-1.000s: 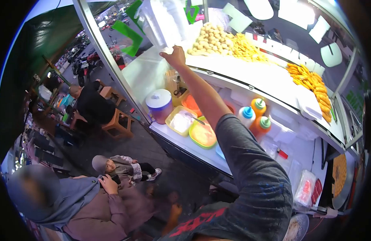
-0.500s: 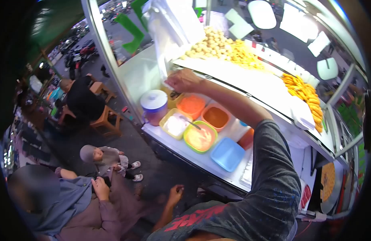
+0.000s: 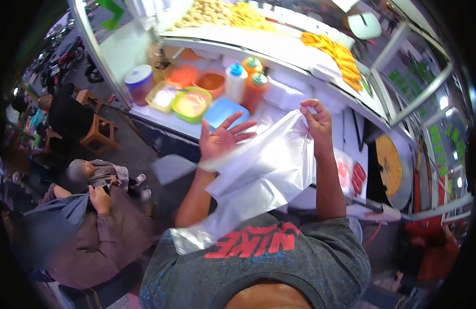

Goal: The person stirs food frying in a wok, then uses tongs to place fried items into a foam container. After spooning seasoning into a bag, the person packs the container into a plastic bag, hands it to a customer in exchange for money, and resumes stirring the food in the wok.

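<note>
A thin white plastic bag (image 3: 269, 165) hangs across the front of my chest. My right hand (image 3: 318, 121) pinches its upper corner between thumb and fingers. To the left, my left hand (image 3: 225, 138) is open, palm up with fingers spread. The bag's blurred left edge crosses in front of its wrist; whether they touch I cannot tell. Just beyond my left hand is a blue lidded container (image 3: 226, 113) on the cart counter. Beside that container sits a green tub (image 3: 190, 104) of pale orange sauce.
Squeeze bottles (image 3: 236, 85), an orange tub (image 3: 209, 85) and a blue-lidded jar (image 3: 139, 82) stand on the counter. Fried pieces (image 3: 333, 54) lie on the upper shelf. A round pan (image 3: 390, 165) is at right. A seated person (image 3: 93, 226) and a child (image 3: 101, 172) are at left.
My right hand has come back from the counter's far left corner and now holds a plastic bag. My left hand has risen from low beside my body and opened. The view has shifted right.
</note>
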The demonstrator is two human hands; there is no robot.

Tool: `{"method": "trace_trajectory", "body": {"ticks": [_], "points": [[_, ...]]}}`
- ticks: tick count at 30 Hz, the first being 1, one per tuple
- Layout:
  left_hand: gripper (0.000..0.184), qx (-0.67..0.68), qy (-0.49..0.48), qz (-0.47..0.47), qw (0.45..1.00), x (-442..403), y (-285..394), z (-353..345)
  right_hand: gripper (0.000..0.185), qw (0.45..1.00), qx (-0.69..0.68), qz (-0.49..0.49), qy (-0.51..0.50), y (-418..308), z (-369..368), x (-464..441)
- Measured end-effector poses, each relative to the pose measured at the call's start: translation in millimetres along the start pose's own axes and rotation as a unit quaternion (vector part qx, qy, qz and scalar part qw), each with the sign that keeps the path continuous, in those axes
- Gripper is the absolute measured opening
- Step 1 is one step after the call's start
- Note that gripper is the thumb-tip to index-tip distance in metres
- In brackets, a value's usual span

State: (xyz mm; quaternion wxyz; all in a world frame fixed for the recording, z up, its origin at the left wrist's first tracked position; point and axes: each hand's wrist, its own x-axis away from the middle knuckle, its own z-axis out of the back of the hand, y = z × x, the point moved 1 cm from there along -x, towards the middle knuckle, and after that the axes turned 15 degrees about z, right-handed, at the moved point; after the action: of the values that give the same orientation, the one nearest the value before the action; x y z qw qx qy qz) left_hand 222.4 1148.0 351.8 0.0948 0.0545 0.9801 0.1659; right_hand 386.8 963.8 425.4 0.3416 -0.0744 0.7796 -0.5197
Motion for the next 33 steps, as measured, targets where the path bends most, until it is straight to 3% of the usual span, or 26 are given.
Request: {"method": "trace_trajectory", "body": {"ticks": [2,4,6,7,10,13,15,16,17,19,21,22,23,24,25,26,27,29,31,33], "points": [[0.101,-0.027,-0.021,0.053,0.998,19,-46,-11,0.007,0.998,0.054,-0.005,-0.016,-10,45,34],[0.097,0.109,-0.115,0.053,0.986,41,-102,-9,0.007,0.996,0.079,-0.027,0.022,-11,88,60],[0.097,0.256,0.011,-0.064,0.964,60,-168,-2,0.007,0.989,0.123,-0.062,0.059,-19,111,87],[0.093,0.143,0.148,-0.049,0.977,61,-199,-18,0.008,0.988,0.116,-0.073,0.073,-19,122,98],[0.084,0.039,0.063,0.139,0.987,61,-243,-18,0.011,0.979,0.174,-0.098,0.043,-17,145,123],[0.064,-0.278,0.24,0.135,0.92,48,-263,-33,0.013,0.961,0.238,-0.142,-0.008,-20,167,143],[0.05,-0.24,0.329,0.156,0.9,38,-260,-22,0.013,0.957,0.265,-0.118,-0.021,-20,183,149],[0.043,-0.219,0.373,0.166,0.886,36,-259,-19,0.013,0.941,0.317,-0.109,-0.032,-21,189,152],[0.03,-0.224,0.334,0.131,0.906,35,-258,-20,0.013,0.923,0.371,-0.099,-0.036,-23,196,153],[0.029,-0.29,0.306,0.154,0.894,34,-252,-30,0.012,0.892,0.445,-0.075,-0.012,-21,212,162],[0.027,-0.389,0.323,0.165,0.847,34,-254,-34,0.011,0.85,0.522,0.074,-0.005,11,231,176],[0.025,-0.433,0.334,0.156,0.822,36,-255,-32,0.012,0.828,0.561,0.008,0.013,4,222,182],[0.025,-0.463,0.352,0.179,0.793,36,-253,-28,0.017,0.761,0.646,-0.06,-0.015,-15,205,183],[0.024,-0.493,0.374,0.195,0.761,35,-250,-24,0.022,0.748,0.663,0.033,-0.024,-10,207,189],[0.023,-0.495,0.382,0.18,0.76,31,-251,-18,0.023,0.636,0.745,0.193,0.056,-25,187,199],[0.023,-0.493,0.394,0.162,0.759,26,-253,-8,0.029,0.669,0.729,0.138,0.046,-34,171,208],[0.022,-0.488,0.411,0.143,0.757,22,-256,-4,0.034,0.771,0.633,0.073,0.002,-55,154,217],[0.018,-0.486,0.331,0.056,0.807,5,-270,-13,0.048,0.86,0.508,0.016,-0.055,-49,133,242],[0.016,-0.472,0.307,-0.021,0.826,-13,-289,-25,0.051,0.904,0.422,-0.028,-0.06,-51,128,254],[0.015,-0.425,0.304,-0.007,0.853,-21,-288,-25,0.051,0.934,0.354,-0.026,-0.042,-49,132,255]]}}
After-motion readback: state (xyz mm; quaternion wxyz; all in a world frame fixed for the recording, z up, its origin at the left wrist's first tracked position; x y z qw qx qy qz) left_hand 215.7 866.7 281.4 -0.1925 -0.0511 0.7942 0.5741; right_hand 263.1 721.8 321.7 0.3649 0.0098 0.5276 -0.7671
